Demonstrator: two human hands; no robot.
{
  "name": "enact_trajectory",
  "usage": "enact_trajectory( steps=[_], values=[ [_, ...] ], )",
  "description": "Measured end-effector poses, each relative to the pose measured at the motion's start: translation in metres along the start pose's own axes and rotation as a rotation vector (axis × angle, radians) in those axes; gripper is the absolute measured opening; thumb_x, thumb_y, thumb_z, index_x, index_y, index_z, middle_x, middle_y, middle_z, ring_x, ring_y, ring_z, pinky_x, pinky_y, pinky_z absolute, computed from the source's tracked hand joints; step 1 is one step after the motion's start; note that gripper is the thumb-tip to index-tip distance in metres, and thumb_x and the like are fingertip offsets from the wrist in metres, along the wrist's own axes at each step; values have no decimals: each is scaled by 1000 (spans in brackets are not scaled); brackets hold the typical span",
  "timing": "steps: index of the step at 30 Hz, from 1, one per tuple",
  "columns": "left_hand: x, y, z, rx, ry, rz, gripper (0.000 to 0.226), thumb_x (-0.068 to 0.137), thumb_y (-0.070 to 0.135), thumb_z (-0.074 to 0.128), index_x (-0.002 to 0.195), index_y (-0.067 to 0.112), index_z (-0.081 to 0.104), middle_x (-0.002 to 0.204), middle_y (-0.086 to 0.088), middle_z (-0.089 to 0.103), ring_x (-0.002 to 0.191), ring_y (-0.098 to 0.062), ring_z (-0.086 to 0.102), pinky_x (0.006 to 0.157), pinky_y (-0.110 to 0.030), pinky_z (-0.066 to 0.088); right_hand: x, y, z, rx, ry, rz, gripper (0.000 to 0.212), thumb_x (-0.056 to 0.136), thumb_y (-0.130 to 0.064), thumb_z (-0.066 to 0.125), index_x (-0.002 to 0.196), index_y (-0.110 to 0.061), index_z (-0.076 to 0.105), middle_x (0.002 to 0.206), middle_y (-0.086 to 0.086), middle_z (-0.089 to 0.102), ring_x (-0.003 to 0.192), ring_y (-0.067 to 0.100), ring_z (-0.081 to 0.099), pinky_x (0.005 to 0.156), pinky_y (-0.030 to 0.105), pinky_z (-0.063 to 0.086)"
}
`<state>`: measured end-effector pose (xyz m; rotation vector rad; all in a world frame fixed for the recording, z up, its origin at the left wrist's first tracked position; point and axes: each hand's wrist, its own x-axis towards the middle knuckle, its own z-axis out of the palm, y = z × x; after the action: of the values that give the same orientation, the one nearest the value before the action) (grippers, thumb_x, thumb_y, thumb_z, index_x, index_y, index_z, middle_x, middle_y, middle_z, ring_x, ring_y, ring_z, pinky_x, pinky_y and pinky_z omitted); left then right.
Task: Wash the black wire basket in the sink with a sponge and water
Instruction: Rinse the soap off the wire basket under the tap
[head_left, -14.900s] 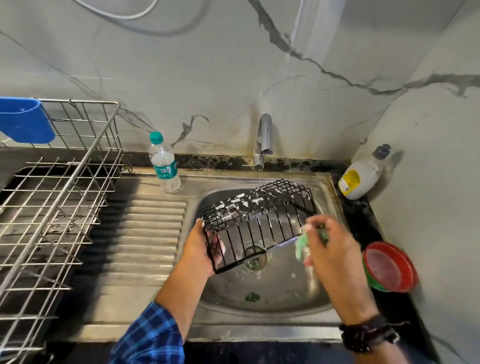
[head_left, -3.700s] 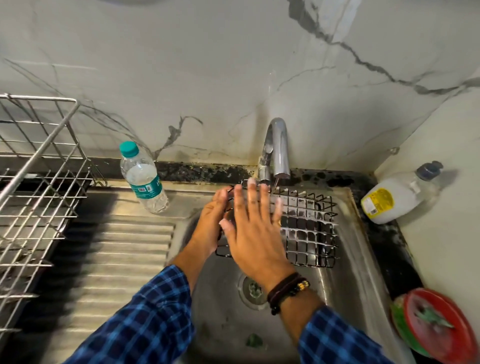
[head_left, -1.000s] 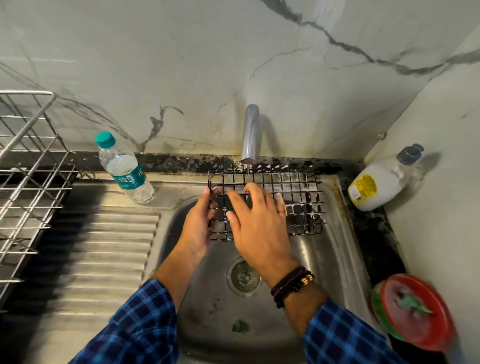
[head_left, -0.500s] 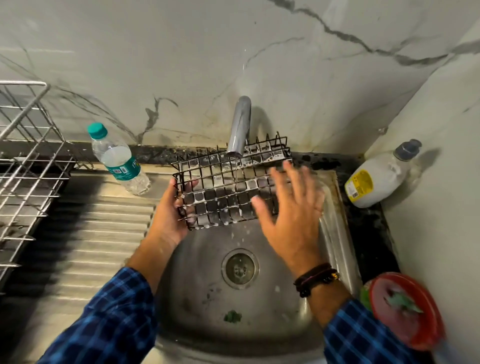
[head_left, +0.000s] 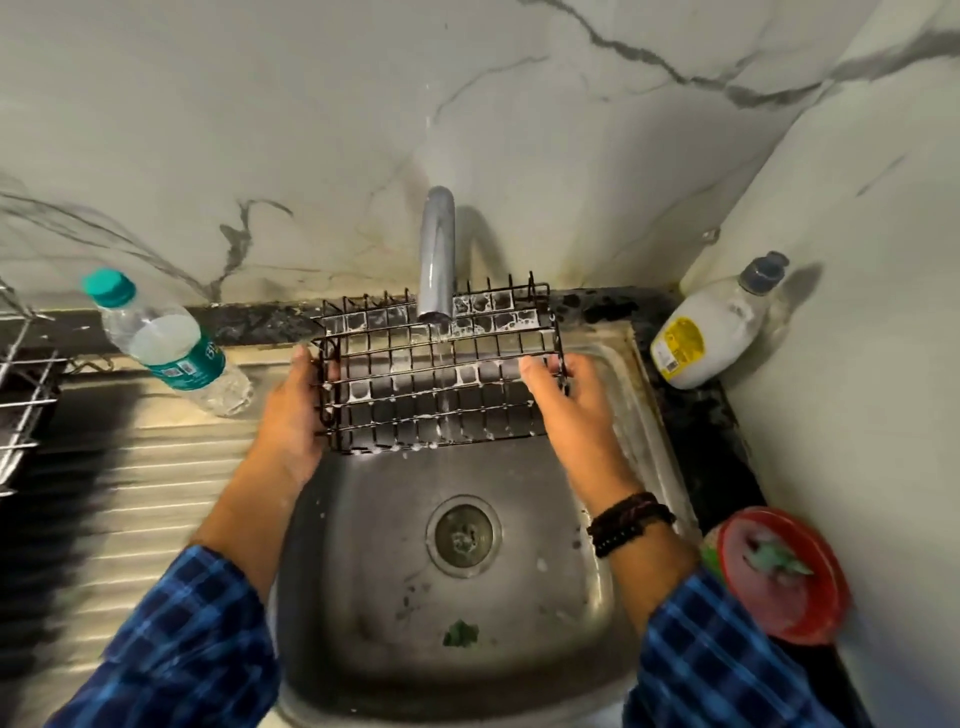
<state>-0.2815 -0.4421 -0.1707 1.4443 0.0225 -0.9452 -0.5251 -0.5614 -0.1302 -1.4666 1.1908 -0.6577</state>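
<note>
While gripped by the left hand (head_left: 295, 410) and right hand (head_left: 567, 408) under the tap (head_left: 436, 249), the black wire basket (head_left: 395, 366) was judged mid-rinse, to be turned next.

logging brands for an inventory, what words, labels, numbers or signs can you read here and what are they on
No text here can be read.
Water bottle: teal label with white print, too blurred to read.
White bottle: yellow label with dark print, too small to read.
Black wire basket, faucet, sink: no text visible.
</note>
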Motion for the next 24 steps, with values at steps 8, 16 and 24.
enact_trajectory(
  steps=[8, 16, 24],
  values=[
    [-11, 7, -32, 145, -25, 99, 92, 79, 91, 39, 136, 22, 61, 121, -6, 74, 120, -28, 66, 105, -52, 46, -12, 6, 35, 4, -100, 23, 29, 88, -33, 62, 114, -22, 55, 111, 0, 58, 90, 7, 56, 73, 21, 42],
    [-23, 13, -42, 143, 52, 143, 85, 72, 89, 51, 121, 21, 65, 116, -5, 75, 110, -25, 70, 107, -53, 47, -11, -7, 37, 29, -214, 117, 71, 76, -45, 55, 142, -28, 33, 116, -7, 55, 108, 11, 55, 101, 45, 47],
    [-16, 10, -59, 243, 91, 174, 98, 68, 98, 43, 132, 26, 62, 127, 0, 71, 123, -28, 63, 113, -61, 36, -6, -10, 25, 83, -375, 184, 66, 82, -46, 66, 140, -24, 46, 122, 0, 61, 94, 29, 55, 70, 30, 51]
  ],
)
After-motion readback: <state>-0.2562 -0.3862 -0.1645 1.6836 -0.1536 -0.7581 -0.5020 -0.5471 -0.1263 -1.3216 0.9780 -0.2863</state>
